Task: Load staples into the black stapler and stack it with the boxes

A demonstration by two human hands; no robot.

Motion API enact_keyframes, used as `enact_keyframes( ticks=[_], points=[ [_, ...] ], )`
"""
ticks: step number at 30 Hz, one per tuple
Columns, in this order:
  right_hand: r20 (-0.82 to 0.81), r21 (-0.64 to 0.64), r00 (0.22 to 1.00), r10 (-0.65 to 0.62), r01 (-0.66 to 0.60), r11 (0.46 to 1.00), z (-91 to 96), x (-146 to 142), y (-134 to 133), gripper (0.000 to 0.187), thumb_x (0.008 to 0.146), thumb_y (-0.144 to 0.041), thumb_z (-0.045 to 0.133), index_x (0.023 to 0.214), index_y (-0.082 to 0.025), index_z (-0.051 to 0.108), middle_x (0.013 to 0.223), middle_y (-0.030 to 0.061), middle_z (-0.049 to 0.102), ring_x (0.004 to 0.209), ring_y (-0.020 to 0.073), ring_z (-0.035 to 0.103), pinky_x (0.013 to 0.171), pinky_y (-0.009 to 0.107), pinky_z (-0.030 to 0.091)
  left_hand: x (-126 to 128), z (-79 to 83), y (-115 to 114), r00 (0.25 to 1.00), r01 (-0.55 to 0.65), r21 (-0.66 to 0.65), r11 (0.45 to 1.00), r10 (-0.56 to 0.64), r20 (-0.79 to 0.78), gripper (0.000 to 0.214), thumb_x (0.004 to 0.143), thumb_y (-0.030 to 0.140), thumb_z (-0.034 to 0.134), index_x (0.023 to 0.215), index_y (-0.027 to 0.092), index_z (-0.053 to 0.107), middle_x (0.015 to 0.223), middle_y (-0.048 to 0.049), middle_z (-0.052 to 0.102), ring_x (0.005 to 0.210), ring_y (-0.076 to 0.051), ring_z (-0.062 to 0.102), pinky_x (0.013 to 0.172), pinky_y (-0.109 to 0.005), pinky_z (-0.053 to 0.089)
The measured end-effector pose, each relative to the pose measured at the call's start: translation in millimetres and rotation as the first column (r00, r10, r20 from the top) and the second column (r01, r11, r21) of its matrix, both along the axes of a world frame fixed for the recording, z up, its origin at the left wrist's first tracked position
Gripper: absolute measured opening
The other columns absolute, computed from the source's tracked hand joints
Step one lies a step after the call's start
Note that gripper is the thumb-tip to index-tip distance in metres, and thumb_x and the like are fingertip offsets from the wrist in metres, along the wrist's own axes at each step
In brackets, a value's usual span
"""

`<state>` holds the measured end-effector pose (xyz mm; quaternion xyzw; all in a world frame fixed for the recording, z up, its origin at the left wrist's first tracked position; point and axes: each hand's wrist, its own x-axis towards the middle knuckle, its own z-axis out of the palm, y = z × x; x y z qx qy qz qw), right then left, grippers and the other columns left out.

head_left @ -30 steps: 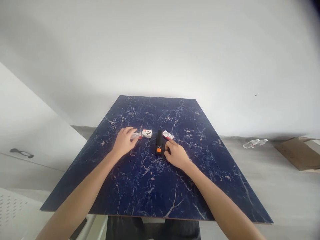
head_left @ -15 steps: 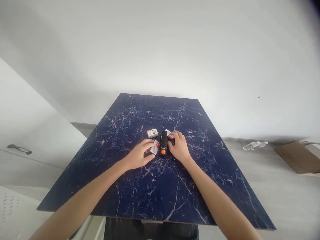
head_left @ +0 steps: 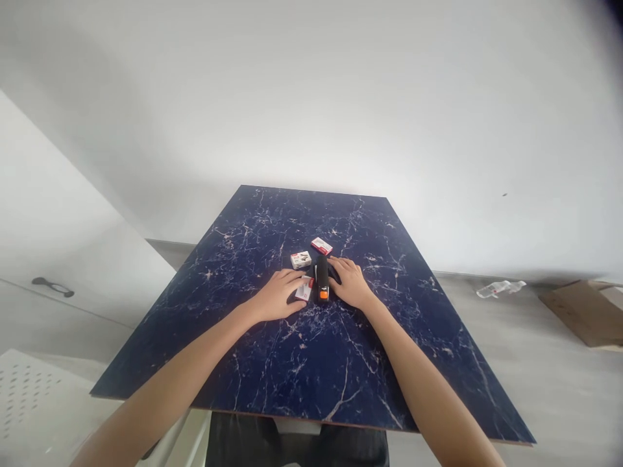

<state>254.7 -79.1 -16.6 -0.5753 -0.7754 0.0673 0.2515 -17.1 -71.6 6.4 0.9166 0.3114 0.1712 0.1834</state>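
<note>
A black stapler [head_left: 322, 275] with an orange end lies on the blue marbled table, pointing away from me. My left hand [head_left: 278, 296] is closed around a small white-and-red box [head_left: 304, 289] just left of the stapler, fingers on its far side and thumb on its near side. My right hand [head_left: 351, 281] rests open along the stapler's right side, fingertips close to it; whether they touch is unclear. A bit of red shows at that hand's far edge. Beyond the stapler lie a white box [head_left: 300, 260] with a printed picture and a flat red-and-white box [head_left: 322, 245].
The table [head_left: 272, 383] stands near a pale wall. On the floor at right lie a clear plastic bottle [head_left: 500, 288] and a cardboard box [head_left: 584, 314]. A white cabinet with a dark handle [head_left: 52, 287] is at left, and a dark seat [head_left: 243, 441] sits below the table's near edge.
The red-and-white box that was by my right fingers now lies farther off, behind the stapler. My right fingers have come away from it. The left box now looks flatter. The view has shifted slightly.
</note>
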Motion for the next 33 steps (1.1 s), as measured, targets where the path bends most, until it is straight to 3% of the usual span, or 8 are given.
enact_keyframes(
  ticks=[3,8,11,13,19,24,29,33],
  points=[
    [-0.029,0.039,0.999,-0.017,0.019,0.999,-0.2,2.4,5.9,0.039,0.091,-0.023,0.056,0.129,-0.020,0.062,0.128,0.0100,0.067,0.121,0.0273,0.056,0.108,0.044,0.040,7.5,-1.2,-2.8,1.000,-0.029,0.010,1.000,0.029,0.000,0.063,0.087,0.049,0.073,0.142,0.025,0.053,0.133,-0.0112,0.061,0.126,-0.034,0.051,0.105,-0.051,0.042],
    [0.004,0.098,0.999,-0.046,0.045,0.994,2.0,2.3,34.5,0.064,0.079,-0.012,0.055,0.143,-0.016,0.052,0.146,0.0121,0.055,0.131,0.0284,0.049,0.112,0.043,0.038,16.5,-2.6,-8.1,1.000,-0.027,0.050,0.998,0.027,0.006,0.068,0.089,0.054,0.070,0.146,0.025,0.048,0.135,-0.0126,0.058,0.126,-0.035,0.050,0.107,-0.052,0.041],
    [0.031,0.106,0.998,-0.054,0.050,0.993,3.0,-2.5,46.5,0.049,0.081,-0.013,0.053,0.129,-0.016,0.063,0.122,0.0117,0.068,0.117,0.0297,0.056,0.106,0.043,0.041,15.1,-1.4,-9.3,1.000,-0.008,0.048,0.999,0.008,0.010,0.073,0.089,0.054,0.070,0.150,0.024,0.043,0.140,-0.0129,0.056,0.131,-0.036,0.047,0.111,-0.053,0.038],
    [0.032,0.118,0.996,-0.086,0.082,0.990,2.7,-4.5,47.5,0.039,0.085,-0.016,0.051,0.120,-0.016,0.068,0.113,0.0133,0.068,0.113,0.0321,0.055,0.104,0.047,0.042,13.3,0.0,-9.7,1.000,-0.002,0.037,0.999,0.001,0.016,0.072,0.089,0.053,0.069,0.151,0.026,0.042,0.142,-0.0125,0.055,0.133,-0.036,0.047,0.111,-0.053,0.038],
    [0.064,0.078,0.995,-0.078,0.073,0.994,-3.0,2.1,48.2,0.062,0.086,-0.027,0.057,0.148,-0.022,0.050,0.152,0.0125,0.047,0.138,0.0362,0.038,0.111,0.052,0.036,11.9,3.8,-11.8,0.999,0.018,0.005,1.000,-0.018,0.038,0.061,0.094,0.046,0.065,0.149,0.027,0.045,0.141,-0.0110,0.058,0.131,-0.033,0.050,0.111,-0.051,0.040],
    [0.065,0.032,0.996,-0.053,0.051,0.998,-10.6,7.4,56.2,0.048,0.090,-0.031,0.055,0.137,-0.020,0.060,0.137,0.0147,0.058,0.126,0.0337,0.050,0.107,0.048,0.040,11.4,3.2,-9.8,0.998,0.035,-0.014,0.999,-0.035,0.047,0.064,0.088,0.038,0.071,0.147,0.028,0.048,0.142,-0.0095,0.059,0.133,-0.033,0.050,0.112,-0.052,0.039],
    [0.040,0.039,0.999,-0.004,0.002,0.999,-16.6,9.2,60.4,0.047,0.090,-0.031,0.056,0.135,-0.020,0.059,0.150,0.0142,0.049,0.138,0.0373,0.040,0.111,0.052,0.035,9.3,0.7,-8.5,0.998,0.053,-0.036,0.998,-0.051,0.049,0.059,0.091,0.037,0.069,0.146,0.031,0.051,0.145,-0.0073,0.058,0.138,-0.033,0.048,0.114,-0.054,0.037],
    [0.000,0.040,1.000,-0.004,0.004,0.999,-15.9,9.6,62.0,0.039,0.088,-0.033,0.061,0.123,-0.018,0.064,0.131,0.0148,0.062,0.123,0.0340,0.052,0.107,0.048,0.039,8.5,-4.3,-10.9,1.000,0.015,0.000,1.000,-0.015,0.021,0.055,0.095,0.042,0.064,0.147,0.032,0.051,0.153,-0.0070,0.051,0.143,-0.035,0.041,0.115,-0.057,0.036]
  ],
)
